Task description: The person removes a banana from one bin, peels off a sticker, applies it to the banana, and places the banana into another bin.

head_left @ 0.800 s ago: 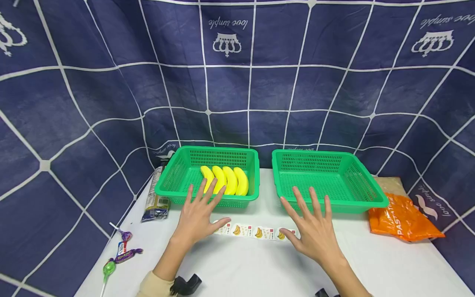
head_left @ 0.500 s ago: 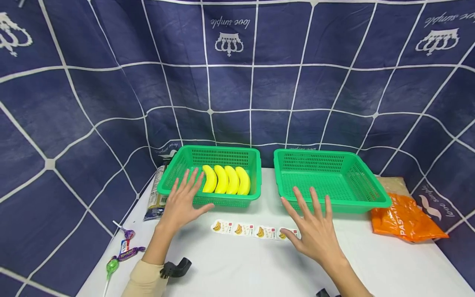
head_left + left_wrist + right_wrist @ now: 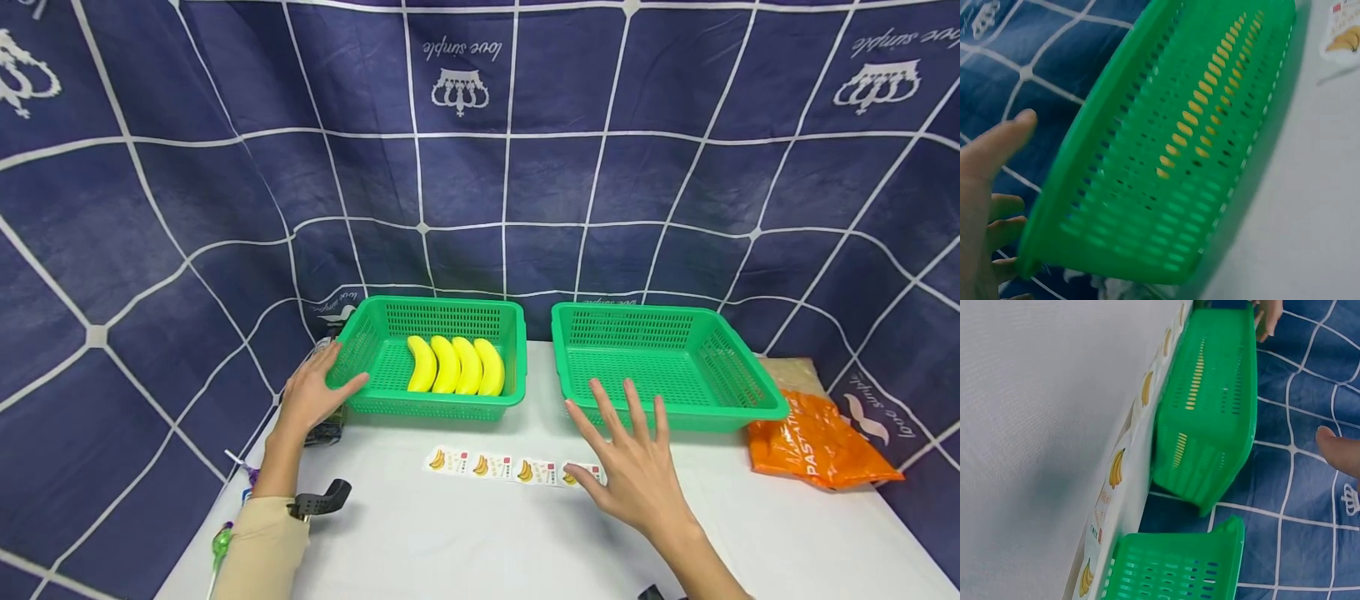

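Observation:
My left hand is at the left end of a green plastic basket, thumb apart from the fingers. In the left wrist view its fingers are beside the rim of that basket; whether they touch it, I cannot tell. Several yellow bananas lie side by side in this basket. With fingers spread, my right hand hovers before a second green basket, which holds nothing. Its thumb covers part of a strip of banana stickers on the table.
A dark package stands partly hidden behind my left hand. Wrapped candies and a green lollipop lie at the left edge. At the right, an orange bag leans by the second basket. A blue checked cloth hangs behind the white table.
My left hand has moved left, from in front of the bananas to the basket's left end, uncovering the leftmost sticker. My right hand has stayed nearly still.

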Tool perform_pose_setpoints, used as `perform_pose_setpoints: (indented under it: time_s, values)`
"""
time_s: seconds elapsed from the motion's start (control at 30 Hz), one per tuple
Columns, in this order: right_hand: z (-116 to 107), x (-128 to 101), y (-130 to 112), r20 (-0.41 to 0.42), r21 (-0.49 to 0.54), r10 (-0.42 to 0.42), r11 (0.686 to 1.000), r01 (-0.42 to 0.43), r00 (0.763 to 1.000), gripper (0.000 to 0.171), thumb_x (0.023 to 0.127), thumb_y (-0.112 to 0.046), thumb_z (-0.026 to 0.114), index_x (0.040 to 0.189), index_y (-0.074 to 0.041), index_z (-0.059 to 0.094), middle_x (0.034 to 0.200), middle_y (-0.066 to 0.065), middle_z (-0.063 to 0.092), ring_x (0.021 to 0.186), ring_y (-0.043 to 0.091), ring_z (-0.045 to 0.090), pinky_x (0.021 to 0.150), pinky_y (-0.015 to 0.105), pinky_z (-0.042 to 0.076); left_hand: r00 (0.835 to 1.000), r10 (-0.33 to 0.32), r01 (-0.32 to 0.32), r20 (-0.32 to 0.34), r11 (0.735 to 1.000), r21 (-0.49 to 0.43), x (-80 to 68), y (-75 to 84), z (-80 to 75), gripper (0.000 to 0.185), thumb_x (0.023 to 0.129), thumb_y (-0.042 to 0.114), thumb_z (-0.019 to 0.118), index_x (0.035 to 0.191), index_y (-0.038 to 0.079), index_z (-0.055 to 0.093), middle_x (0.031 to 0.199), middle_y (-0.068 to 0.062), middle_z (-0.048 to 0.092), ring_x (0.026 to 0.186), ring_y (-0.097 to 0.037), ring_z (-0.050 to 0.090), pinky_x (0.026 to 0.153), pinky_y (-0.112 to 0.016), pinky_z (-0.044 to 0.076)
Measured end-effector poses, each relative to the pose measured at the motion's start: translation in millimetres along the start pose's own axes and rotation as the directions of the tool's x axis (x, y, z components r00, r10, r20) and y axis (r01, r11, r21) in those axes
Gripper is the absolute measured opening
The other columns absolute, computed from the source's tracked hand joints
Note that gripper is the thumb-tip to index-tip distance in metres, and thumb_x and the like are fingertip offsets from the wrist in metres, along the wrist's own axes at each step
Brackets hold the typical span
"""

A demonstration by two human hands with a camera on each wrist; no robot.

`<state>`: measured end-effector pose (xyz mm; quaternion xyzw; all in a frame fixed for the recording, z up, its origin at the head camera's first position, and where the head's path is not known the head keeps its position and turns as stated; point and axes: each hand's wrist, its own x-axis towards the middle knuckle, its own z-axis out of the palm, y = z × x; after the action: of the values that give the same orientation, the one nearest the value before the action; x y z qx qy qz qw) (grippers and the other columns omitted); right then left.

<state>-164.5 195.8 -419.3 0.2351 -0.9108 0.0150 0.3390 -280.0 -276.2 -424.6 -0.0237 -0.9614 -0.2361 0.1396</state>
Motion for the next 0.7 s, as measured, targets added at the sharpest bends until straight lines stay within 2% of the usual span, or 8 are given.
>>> perform_pose_setpoints:
  time_s: [0.2, 0.3, 0.43, 0.53, 0.7]
  values:
    - [1, 4, -1, 0.006, 0.007, -0.015, 1.0, 0.015, 1.0, 0.071, 0.092, -0.072, 0.03, 0.15, -0.032, 0.038, 0.162, 0.007, 0.025, 0.149, 0.044, 0.011, 0.111, 0.074, 0.01, 0.989, -0.097, 0.111, 0.113, 0.986, -0.127, 1.0, -15.9, 7.6, 0.096, 0.088, 0.065, 0.056, 0.157, 0.011, 0.015, 0.162, -0.021, 0.015, 0.145, -0.05, 0.017, 0.113, -0.069, 0.02]
    - [1, 8, 0, 0.01, 0.006, -0.032, 0.999, 0.032, 0.999, 0.072, 0.091, -0.072, 0.031, 0.151, -0.032, 0.036, 0.163, 0.006, 0.023, 0.149, 0.044, 0.011, 0.111, 0.074, 0.01, 0.985, -0.102, 0.124, 0.138, 0.979, -0.159, 2.0, -19.9, 12.6, 0.098, 0.088, 0.063, 0.057, 0.158, 0.012, 0.011, 0.164, -0.019, 0.01, 0.146, -0.05, 0.013, 0.114, -0.07, 0.018]
    - [0, 15, -1, 0.016, 0.015, -0.067, 0.998, 0.067, 0.998, 0.072, 0.091, -0.07, 0.036, 0.152, -0.032, 0.034, 0.163, 0.006, 0.021, 0.15, 0.044, 0.01, 0.111, 0.075, 0.01, 0.987, -0.09, 0.115, 0.135, 0.974, -0.194, 2.4, -23.5, 16.9, 0.099, 0.088, 0.06, 0.06, 0.158, 0.011, 0.009, 0.164, -0.018, 0.007, 0.147, -0.05, 0.011, 0.114, -0.071, 0.017]
    - [-2, 23, -2, 0.034, 0.036, -0.09, 0.995, 0.089, 0.995, 0.074, 0.088, -0.066, 0.048, 0.152, -0.033, 0.034, 0.164, 0.007, 0.021, 0.15, 0.042, 0.008, 0.112, 0.074, 0.008, 0.987, -0.092, 0.119, 0.134, 0.971, -0.21, 3.2, -24.3, 17.4, 0.1, 0.087, 0.059, 0.061, 0.158, 0.011, 0.008, 0.164, -0.017, 0.007, 0.147, -0.049, 0.011, 0.114, -0.07, 0.016]
    - [-2, 41, -2, 0.093, 0.135, -0.13, 0.984, 0.117, 0.987, 0.085, 0.079, -0.055, 0.071, 0.152, -0.032, 0.034, 0.164, 0.006, 0.018, 0.151, 0.04, 0.006, 0.114, 0.07, 0.011, 0.984, -0.103, 0.134, 0.148, 0.965, -0.224, 5.7, -23.1, 16.2, 0.103, 0.086, 0.058, 0.064, 0.158, 0.011, 0.007, 0.165, -0.017, 0.006, 0.148, -0.049, 0.009, 0.115, -0.07, 0.015]
